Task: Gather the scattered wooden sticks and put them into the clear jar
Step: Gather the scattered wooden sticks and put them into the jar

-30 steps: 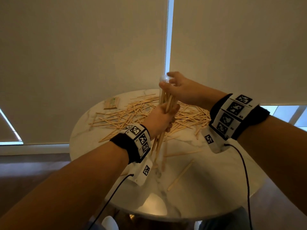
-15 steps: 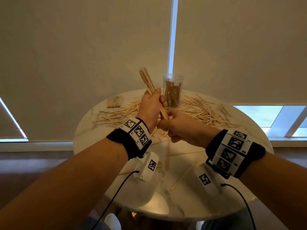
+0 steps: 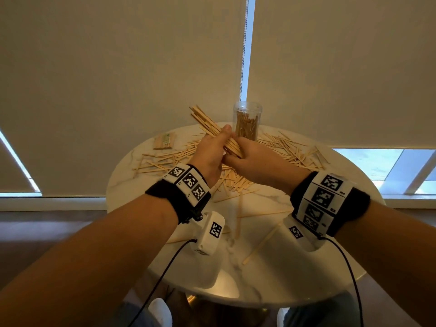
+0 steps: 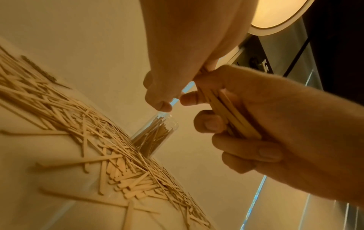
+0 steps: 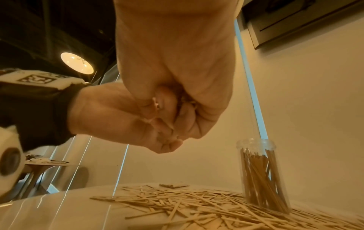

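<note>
Item: bundle of wooden sticks (image 3: 213, 133), held above the table (image 3: 271, 267). It is gripped by both hands: the left hand (image 3: 211, 153) is curled round its middle, the right hand (image 3: 253, 159) is curled round its near, lower end. The long axis is tilted, the free end raised up and away to the left.

Item: clear jar (image 3: 246, 121), upright at the far side of the table, open-mouthed, partly filled with sticks. It is seen just beyond the right-hand fingers (image 4: 246, 149) and to the right of the bundle's raised end; the right hand is judged the nearer. For insertion, the bundle would have to be swung upright over the mouth.

Item: scattered sticks (image 3: 169, 159), spread thickly round the jar's base, a few nearer.

Item: small flat packet (image 3: 165, 140), far left.

Surface: round, pale, marbled. Room: drawn roller blinds (image 3: 118, 67), a daylight gap between them.
</note>
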Available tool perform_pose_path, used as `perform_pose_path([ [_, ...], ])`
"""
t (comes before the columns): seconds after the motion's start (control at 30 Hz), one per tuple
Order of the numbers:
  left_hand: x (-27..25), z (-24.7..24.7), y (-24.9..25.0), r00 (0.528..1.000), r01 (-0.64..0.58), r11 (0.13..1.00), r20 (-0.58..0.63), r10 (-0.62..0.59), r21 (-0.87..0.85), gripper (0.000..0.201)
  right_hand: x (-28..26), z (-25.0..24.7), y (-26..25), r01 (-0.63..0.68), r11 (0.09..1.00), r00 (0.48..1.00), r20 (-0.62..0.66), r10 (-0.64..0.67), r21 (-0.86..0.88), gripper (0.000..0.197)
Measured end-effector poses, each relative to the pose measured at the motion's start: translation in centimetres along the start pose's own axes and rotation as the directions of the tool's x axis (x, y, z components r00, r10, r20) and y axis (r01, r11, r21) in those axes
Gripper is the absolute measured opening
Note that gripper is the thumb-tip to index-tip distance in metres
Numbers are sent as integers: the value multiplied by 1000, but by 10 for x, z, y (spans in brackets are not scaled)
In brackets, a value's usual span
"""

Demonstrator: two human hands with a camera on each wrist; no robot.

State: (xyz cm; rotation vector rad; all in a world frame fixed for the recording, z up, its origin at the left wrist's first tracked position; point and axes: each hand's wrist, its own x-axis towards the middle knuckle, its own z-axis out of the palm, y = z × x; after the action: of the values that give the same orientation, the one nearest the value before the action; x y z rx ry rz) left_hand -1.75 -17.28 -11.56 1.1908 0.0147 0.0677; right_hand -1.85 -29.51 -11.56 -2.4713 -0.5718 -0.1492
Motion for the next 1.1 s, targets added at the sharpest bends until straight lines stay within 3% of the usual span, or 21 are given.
perform_pose_path([
  [0.17, 1, -5, -4, 998, 23, 999, 51, -24, 28, 21, 4, 1, 0, 47, 998, 999, 4, -47, -47, 48],
  [0.33, 2, -10, -2, 992, 54, 997, 110, -59, 48, 39, 1, 1, 7, 93, 987, 995, 36, -89, -131, 47],
  [0.43, 3, -17, 3, 981, 77, 995, 172, -85, 56, 29, -3, -1, 16, 173, 958, 985, 33, -170, -227, 40],
  [0.5, 7, -21, 14, 991, 95, 995, 103, -90, -39, 33, -9, -2, 22, 199, 940, 980, 60, -189, -276, 32],
  [0.57, 16, -29, 27, 996, 69, 980, -42, -78, -186, 48, -14, -3, 26, 212, 928, 977, 97, -191, -306, 32],
  [0.63, 22, -35, 36, 991, 50, 974, -108, -75, -220, 46, -18, -2, 29, 229, 922, 972, 122, -200, -311, 32],
  [0.7, 23, -34, 35, 994, 89, 996, -68, -90, -19, 37, -17, -1, 32, 227, 909, 973, 119, -197, -349, 29],
  [0.8, 15, -28, 25, 991, 120, 945, 18, -131, 305, 37, -11, 0, 32, 203, 869, 979, 70, -193, -452, 32],
  [1.0, 4, -20, 13, 960, 121, 859, 162, -228, 497, 39, -1, -4, 34, 65, 849, 997, 77, -29, -524, 31],
  [1.1, 6, -20, 11, 966, 59, 824, 175, -189, 563, 43, -3, -3, 33, -8, 836, 998, 44, 39, -549, 28],
])
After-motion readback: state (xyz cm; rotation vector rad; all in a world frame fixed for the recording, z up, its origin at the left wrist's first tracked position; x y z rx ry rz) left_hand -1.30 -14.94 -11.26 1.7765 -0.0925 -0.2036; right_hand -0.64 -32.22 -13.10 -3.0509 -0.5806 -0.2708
